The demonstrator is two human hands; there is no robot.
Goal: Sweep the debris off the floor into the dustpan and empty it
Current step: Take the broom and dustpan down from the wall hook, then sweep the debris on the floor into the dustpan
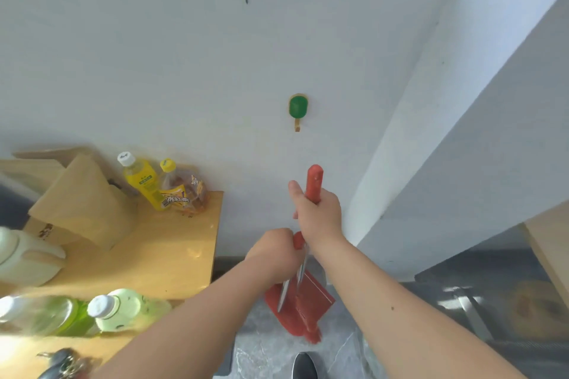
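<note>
The right hand [318, 214] is wrapped tight around the red broom handle [314, 183], near its top, with the thumb sticking up. The left hand [274, 251] is closed in a fist around the dustpan handle [298, 240], just below. I think both are held upright and close together so they can be carried as one set. The red dustpan [311, 295] hangs low over the grey floor [271, 351], and the broom bristles [312, 337] poke out under it. I cannot see any dirt on the floor or in the pan from here. A green wall hook [298, 108] sits on the white wall just above the broom, so maybe the set goes there or comes from there. A yellow table [172, 243] stands close on the left, with a yellow drink bottle [143, 183], a snack bag [184, 194], a cardboard box [83, 206] and green bottles [120, 311] on it. Its edge is near the left arm and could get bumped. A dark shoe [304, 366] stands right below the bristles.
</note>
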